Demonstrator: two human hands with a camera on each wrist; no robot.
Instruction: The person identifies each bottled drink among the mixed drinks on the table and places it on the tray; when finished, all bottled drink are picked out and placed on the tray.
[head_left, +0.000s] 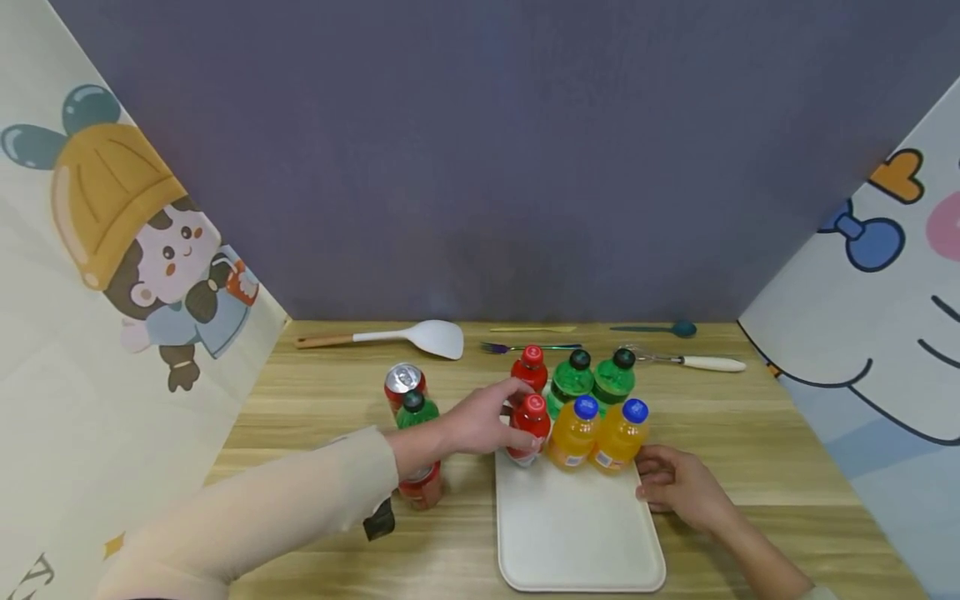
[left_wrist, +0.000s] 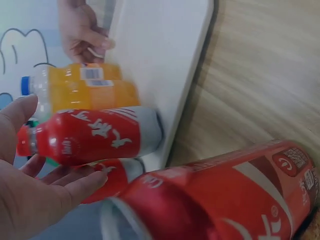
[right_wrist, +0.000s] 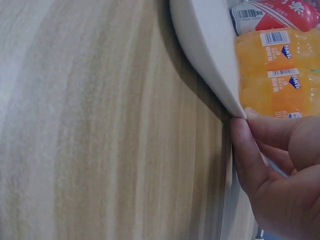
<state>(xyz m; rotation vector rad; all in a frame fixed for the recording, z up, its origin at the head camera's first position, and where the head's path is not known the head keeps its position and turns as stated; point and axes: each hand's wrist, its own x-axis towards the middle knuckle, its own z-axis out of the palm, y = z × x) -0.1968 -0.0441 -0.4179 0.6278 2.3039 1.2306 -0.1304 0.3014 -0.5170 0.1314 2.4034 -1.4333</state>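
My left hand [head_left: 480, 419] is around a front red bottle [head_left: 531, 421] at the left edge of a white tray [head_left: 581, 533]. In the left wrist view, the thumb and loosely spread fingers [left_wrist: 75, 187] lie on either side of this bottle without closing round it. My right hand [head_left: 686, 490] pinches the tray's right edge between thumb and fingertips, as the right wrist view shows. Two orange Fanta bottles [head_left: 576, 433] with blue caps stand beside the red one. Behind them are another red bottle [head_left: 530, 372] and two green bottles [head_left: 572, 387] with dark caps.
Left of the tray stand a red can [head_left: 405, 385], a green bottle [head_left: 417, 410] and another red can [head_left: 422, 487], partly hidden by my left forearm. Along the back wall lie a white spatula [head_left: 435, 339], a fork [head_left: 532, 347], a dark spoon [head_left: 681, 329] and a whisk [head_left: 712, 363].
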